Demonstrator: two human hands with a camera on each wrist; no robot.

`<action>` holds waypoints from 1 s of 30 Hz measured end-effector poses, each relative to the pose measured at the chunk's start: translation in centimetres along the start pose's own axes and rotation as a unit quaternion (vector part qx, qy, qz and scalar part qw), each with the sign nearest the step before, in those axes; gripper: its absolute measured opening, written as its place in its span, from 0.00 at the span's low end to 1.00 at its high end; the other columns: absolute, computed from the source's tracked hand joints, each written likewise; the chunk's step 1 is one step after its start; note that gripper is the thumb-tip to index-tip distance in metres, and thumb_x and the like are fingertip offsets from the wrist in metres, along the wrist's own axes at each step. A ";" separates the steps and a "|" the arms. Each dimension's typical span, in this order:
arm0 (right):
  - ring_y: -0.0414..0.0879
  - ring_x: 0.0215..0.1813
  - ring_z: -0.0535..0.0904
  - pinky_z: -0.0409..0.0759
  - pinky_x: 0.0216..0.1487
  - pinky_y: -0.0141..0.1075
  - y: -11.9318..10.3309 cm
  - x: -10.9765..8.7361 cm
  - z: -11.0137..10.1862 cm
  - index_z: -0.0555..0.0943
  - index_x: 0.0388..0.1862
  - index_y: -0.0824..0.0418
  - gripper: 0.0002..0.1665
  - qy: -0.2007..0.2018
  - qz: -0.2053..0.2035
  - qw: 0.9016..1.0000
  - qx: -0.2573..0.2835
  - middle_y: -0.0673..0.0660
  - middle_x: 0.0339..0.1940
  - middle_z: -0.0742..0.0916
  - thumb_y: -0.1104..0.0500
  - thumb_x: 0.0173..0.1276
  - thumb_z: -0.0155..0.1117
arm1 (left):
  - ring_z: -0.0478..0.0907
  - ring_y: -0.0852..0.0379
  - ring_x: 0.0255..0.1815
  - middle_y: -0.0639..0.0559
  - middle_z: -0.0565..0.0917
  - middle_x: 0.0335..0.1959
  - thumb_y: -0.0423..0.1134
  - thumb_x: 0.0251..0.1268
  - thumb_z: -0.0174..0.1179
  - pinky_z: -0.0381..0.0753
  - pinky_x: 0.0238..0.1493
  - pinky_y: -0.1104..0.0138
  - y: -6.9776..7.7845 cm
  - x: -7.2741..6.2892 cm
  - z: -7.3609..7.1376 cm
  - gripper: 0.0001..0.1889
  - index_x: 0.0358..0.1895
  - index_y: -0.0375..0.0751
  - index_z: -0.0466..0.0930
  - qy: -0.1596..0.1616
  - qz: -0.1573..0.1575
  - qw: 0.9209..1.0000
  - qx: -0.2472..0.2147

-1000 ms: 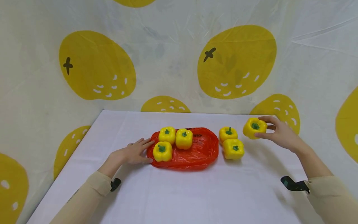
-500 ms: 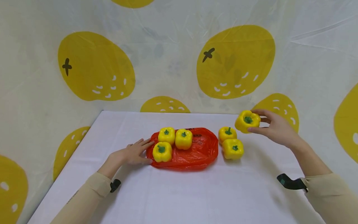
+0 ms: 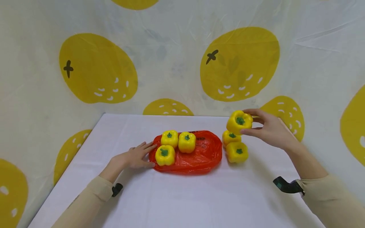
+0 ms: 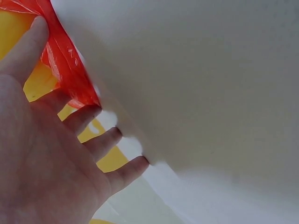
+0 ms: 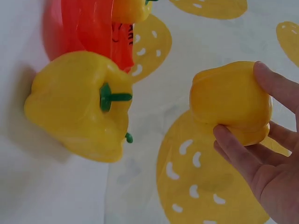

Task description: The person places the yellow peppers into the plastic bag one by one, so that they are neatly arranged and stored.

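Note:
In the head view my right hand [image 3: 269,128] grips a yellow bell pepper [image 3: 236,124] by its sides, held in the air. Below it, two more bell peppers stand on the table, a rear one [image 3: 229,139] partly covered by the held one and a front one [image 3: 237,155]. My left hand [image 3: 138,155] rests at the left end of a red plastic bag [image 3: 199,158] lying spread out, its fingers fairly straight and touching the bag's edge. Three bell peppers sit on the bag's left part: one at the back [image 3: 169,141], one to its right [image 3: 185,146], one in front [image 3: 163,160].
A white-covered table [image 3: 182,199] bears everything. Behind it hangs a pale curtain [image 3: 168,63] printed with large yellow fruit. A black wrist strap mount [image 3: 288,185] sticks out at the right sleeve, another mount [image 3: 117,189] at the left.
My right hand has carried its bell pepper leftward and slightly up, from right of the two loose peppers to above the rear one. The left hand and the bag stay put.

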State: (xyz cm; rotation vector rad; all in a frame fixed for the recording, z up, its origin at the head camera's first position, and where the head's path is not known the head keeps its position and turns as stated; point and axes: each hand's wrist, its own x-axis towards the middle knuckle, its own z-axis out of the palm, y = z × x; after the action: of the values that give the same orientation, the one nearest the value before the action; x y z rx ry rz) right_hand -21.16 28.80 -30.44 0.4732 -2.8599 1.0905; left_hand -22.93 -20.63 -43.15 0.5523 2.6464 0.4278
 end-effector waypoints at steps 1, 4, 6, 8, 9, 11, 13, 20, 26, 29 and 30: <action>0.64 0.68 0.73 0.85 0.53 0.38 -0.2 0.1 0.2 0.68 0.76 0.59 0.46 0.000 -0.008 1.000 0.004 0.61 0.71 0.76 0.46 0.65 0.76 | 0.45 0.33 0.82 0.42 0.53 0.83 0.60 0.65 0.66 0.48 0.71 0.28 0.0 0.0 0.0 0.48 0.83 0.48 0.56 0.001 0.000 1.000 0.000; 0.63 0.67 0.73 0.82 0.51 0.27 -0.9 0.5 0.8 0.68 0.76 0.61 0.45 -0.002 -0.031 0.999 0.033 0.61 0.71 0.75 0.51 0.65 0.77 | 0.45 0.33 0.82 0.42 0.53 0.83 0.60 0.65 0.66 0.48 0.71 0.29 -0.2 0.0 0.0 0.48 0.83 0.48 0.55 0.003 0.001 1.000 0.003; 0.62 0.67 0.74 0.79 0.50 0.22 -1.4 0.6 1.1 0.68 0.76 0.61 0.44 0.000 -0.045 0.998 0.043 0.61 0.71 0.75 0.53 0.65 0.78 | 0.45 0.33 0.82 0.42 0.53 0.83 0.61 0.65 0.66 0.48 0.72 0.29 -0.3 0.0 0.1 0.48 0.83 0.48 0.55 0.004 0.001 1.000 0.005; 0.61 0.67 0.74 0.78 0.50 0.21 -1.8 0.7 1.5 0.69 0.75 0.60 0.43 -0.001 -0.054 0.997 0.048 0.60 0.71 0.76 0.53 0.65 0.78 | 0.45 0.33 0.82 0.42 0.53 0.83 0.61 0.65 0.66 0.48 0.71 0.28 -0.4 0.1 0.2 0.48 0.83 0.48 0.55 0.004 0.004 1.000 0.006; 0.61 0.67 0.74 0.79 0.50 0.22 -2.0 0.7 1.8 0.69 0.75 0.60 0.43 -0.002 -0.057 0.997 0.049 0.60 0.70 0.76 0.53 0.65 0.78 | 0.45 0.33 0.81 0.42 0.54 0.83 0.61 0.65 0.66 0.48 0.71 0.28 -0.5 0.1 0.2 0.48 0.83 0.48 0.56 0.005 0.006 1.000 0.005; 0.61 0.67 0.74 0.80 0.51 0.25 -2.3 0.8 2.2 0.69 0.75 0.60 0.43 -0.008 -0.063 0.997 0.051 0.60 0.70 0.76 0.52 0.65 0.77 | 0.45 0.33 0.81 0.42 0.54 0.83 0.61 0.64 0.66 0.48 0.71 0.28 -0.6 0.2 0.2 0.48 0.83 0.48 0.56 0.005 0.007 1.000 0.003; 0.61 0.67 0.74 0.82 0.53 0.30 -2.6 0.9 2.6 0.70 0.74 0.60 0.43 -0.013 -0.063 0.997 0.052 0.59 0.70 0.76 0.51 0.65 0.77 | 0.46 0.32 0.81 0.41 0.54 0.83 0.61 0.64 0.66 0.49 0.70 0.27 -0.7 0.3 0.3 0.48 0.83 0.47 0.56 0.006 0.011 1.000 0.002; 0.59 0.66 0.74 0.84 0.55 0.50 -3.4 1.3 4.2 0.72 0.73 0.55 0.41 -0.037 -0.060 0.996 0.060 0.55 0.68 0.78 0.49 0.65 0.78 | 0.45 0.33 0.81 0.43 0.53 0.83 0.62 0.64 0.66 0.48 0.70 0.27 -0.8 0.4 0.4 0.48 0.83 0.49 0.55 0.003 0.009 1.000 0.003; 0.58 0.67 0.75 0.84 0.55 0.49 -3.8 1.3 5.7 0.72 0.72 0.52 0.41 -0.050 -0.047 0.995 0.069 0.54 0.67 0.79 0.48 0.63 0.79 | 0.44 0.32 0.81 0.42 0.53 0.83 0.63 0.64 0.66 0.47 0.70 0.27 -0.7 0.5 0.5 0.49 0.83 0.49 0.55 0.003 0.010 1.000 0.002; 0.58 0.67 0.75 0.85 0.54 0.47 -4.0 1.2 6.6 0.73 0.72 0.52 0.42 -0.059 -0.042 0.994 0.078 0.53 0.67 0.79 0.48 0.61 0.80 | 0.44 0.33 0.82 0.42 0.53 0.83 0.63 0.64 0.65 0.47 0.71 0.28 -0.6 0.5 0.4 0.49 0.83 0.49 0.55 0.001 0.012 1.000 0.004; 0.58 0.66 0.75 0.85 0.54 0.47 -4.1 1.2 6.9 0.73 0.71 0.52 0.42 -0.063 -0.043 0.994 0.083 0.53 0.67 0.79 0.49 0.61 0.81 | 0.44 0.33 0.82 0.42 0.53 0.83 0.63 0.64 0.65 0.47 0.71 0.28 -0.5 0.5 0.4 0.49 0.83 0.49 0.55 0.001 0.013 1.000 0.004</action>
State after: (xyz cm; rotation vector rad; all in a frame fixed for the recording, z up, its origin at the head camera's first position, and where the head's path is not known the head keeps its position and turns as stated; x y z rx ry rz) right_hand -20.62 21.09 -32.78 0.6908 -2.8353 1.3337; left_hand -23.33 -20.79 -43.86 0.5887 2.6469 0.4257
